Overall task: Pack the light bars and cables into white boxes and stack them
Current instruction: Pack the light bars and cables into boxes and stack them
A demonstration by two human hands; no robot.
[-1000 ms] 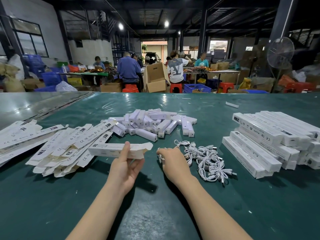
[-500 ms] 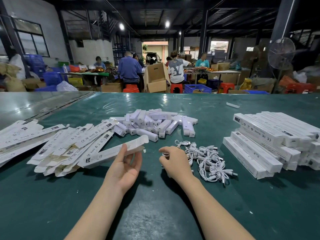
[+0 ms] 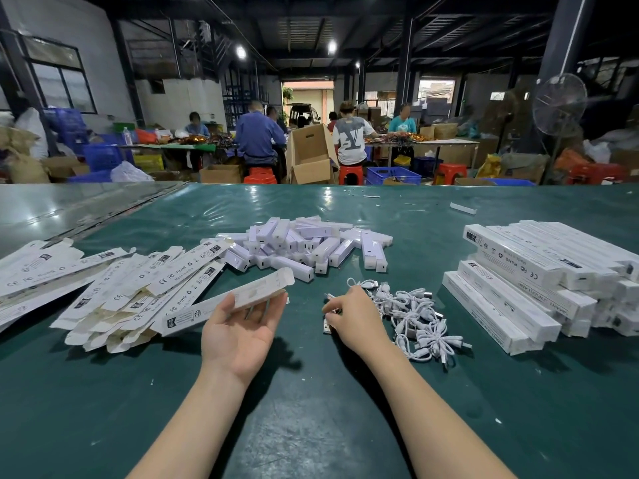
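- Right now the long white cardboard box [image 3: 259,288] lies across my left grip [image 3: 242,326]. The palm is up, the fingers are underneath and the thumb is on the near edge, so the grip is lightly clamped on the box.
- Its long axis runs from near-left to far-right. The open mouth, flap raised, is at the far-right end and lifted off the dark green table [image 3: 311,409].
- Just to the right of that mouth is my right grip [image 3: 356,319], knuckles up. Its fingers are curled and closed on one white cable [image 3: 326,327] at the near-left edge of the tangled heap of white cables [image 3: 415,319].
- As I judge it, the right grip is the nearer one. The cable has to travel left and slightly away, then slide in along the box's axis while the left grip holds the mouth steady.
- Beyond both grips sits the loose pile of short white light bars [image 3: 304,243]. I cannot tell whether a bar is already inside the box.
- Farther out, the fanned flat white cartons [image 3: 121,288] are to the left, touching the box's near end. The stack of closed white boxes [image 3: 518,271] is to the right, past the cables.
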